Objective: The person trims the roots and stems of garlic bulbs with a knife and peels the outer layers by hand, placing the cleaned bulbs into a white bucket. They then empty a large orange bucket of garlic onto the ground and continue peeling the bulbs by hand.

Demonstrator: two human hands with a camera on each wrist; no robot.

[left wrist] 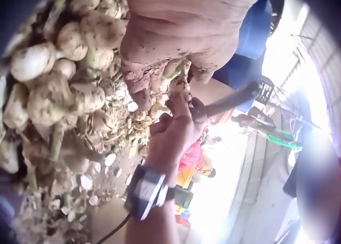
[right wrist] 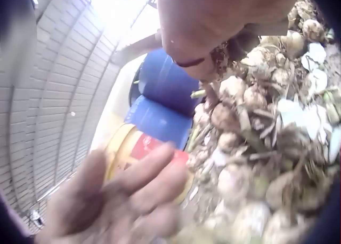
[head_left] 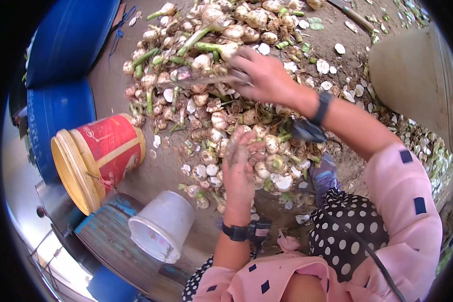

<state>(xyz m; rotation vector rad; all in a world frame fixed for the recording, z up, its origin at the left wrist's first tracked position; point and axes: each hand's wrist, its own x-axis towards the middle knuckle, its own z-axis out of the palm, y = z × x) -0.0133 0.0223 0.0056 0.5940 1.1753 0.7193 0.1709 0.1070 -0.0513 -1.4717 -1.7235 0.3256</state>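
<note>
A large heap of pale, soil-flecked bulbs (head_left: 219,120), garlic- or onion-like with some green stalks, covers the ground. Over its far part my right hand (head_left: 261,75) grips a knife (head_left: 201,80), its blurred blade pointing left. The fingers of that hand are right at a bulb (head_left: 229,50) with a thick green stalk. Nearer my body, my left hand (head_left: 239,171) is held over the heap, palm turned inward, fingers loosely extended and holding nothing. The left wrist view also shows the knife (left wrist: 229,101) sticking out of the right fist.
A red-and-yellow bucket (head_left: 110,146) lies tipped at the left, beside a white bucket (head_left: 168,216) and a worn wooden bench (head_left: 108,226). Blue drums (head_left: 70,35) stand behind. A pale tub (head_left: 407,70) is at right; another blade with a handle (head_left: 357,15) lies at the top.
</note>
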